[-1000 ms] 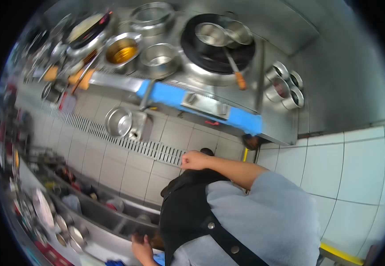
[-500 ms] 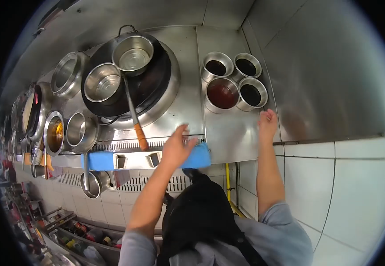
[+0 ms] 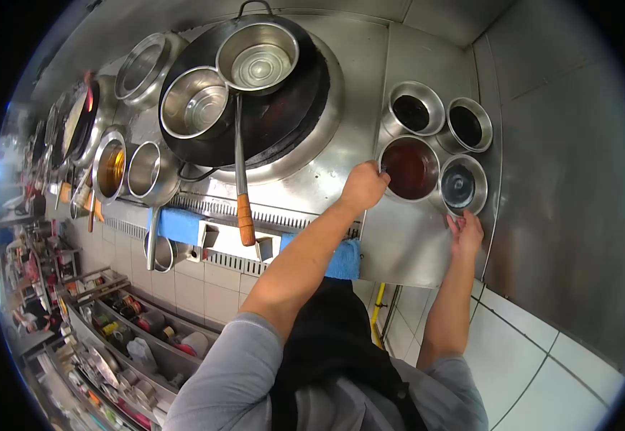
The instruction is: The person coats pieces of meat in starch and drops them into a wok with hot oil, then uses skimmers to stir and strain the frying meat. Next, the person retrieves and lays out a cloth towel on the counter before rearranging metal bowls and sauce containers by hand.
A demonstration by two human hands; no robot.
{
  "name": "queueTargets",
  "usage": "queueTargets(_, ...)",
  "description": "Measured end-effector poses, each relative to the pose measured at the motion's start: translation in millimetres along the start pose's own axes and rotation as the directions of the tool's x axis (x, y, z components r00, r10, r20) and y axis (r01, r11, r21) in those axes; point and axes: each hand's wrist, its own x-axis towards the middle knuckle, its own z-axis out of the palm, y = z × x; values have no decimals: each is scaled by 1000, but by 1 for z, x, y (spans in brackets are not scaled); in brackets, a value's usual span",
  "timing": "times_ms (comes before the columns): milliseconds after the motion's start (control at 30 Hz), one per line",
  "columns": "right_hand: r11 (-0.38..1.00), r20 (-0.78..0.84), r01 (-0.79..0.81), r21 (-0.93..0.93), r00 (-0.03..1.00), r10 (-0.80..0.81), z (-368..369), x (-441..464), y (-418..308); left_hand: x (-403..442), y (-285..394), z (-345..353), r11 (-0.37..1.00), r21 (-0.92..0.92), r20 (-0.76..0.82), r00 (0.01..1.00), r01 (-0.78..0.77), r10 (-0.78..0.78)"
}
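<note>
- Fingers of your left hand are closed on the left rim of the red-liquid cup; those of your right hand are slightly parted at the near rim of the front dark-liquid cup, and whether they grip it cannot be told.
- At your far left, an amber-liquid pot sits just beside a saucepan, whose handle sticks out over the front edge towards you.
- Next comes the black wok, bearing two steel pots side by side; a wood-ended handle points your way (which pot it belongs to is hard to tell).
- Along the front edge, one blue cloth lies left of your forearm, another piece near your left elbow's right side.
- Right of the wok, your four cups stand clustered on the steel counter: the red-liquid one front left, between your hands, and dark ones front right, back left and back right.
- Farthest right, a steel wall rises beside them.
</note>
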Motion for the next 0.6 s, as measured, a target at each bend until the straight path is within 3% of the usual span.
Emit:
queueTargets(133,999,-7,-16,-34,1000,16,-7,-20,3,-24,-15,-9,994,85,-101,992,-73,81)
queueTargets(233,993,109,-7,-118,994,20,-18,-38,2,-57,-23,-27,997,-45,-110,991,68,-72)
queueTargets(333,989,152,4,-150,988,19,-6,-65,-7,-91,-30,-55,996,-13,-173,981,89,-90)
queueTargets(400,978,208,13,-208,978,31,3,-74,-11,-113,-39,-72,983,-104,-183,969,148,-166)
queueTargets(600,968,363,-10,-251,926,104,80,-102,-11,-161,-66,-120,982,-30,-292,938,185,-186)
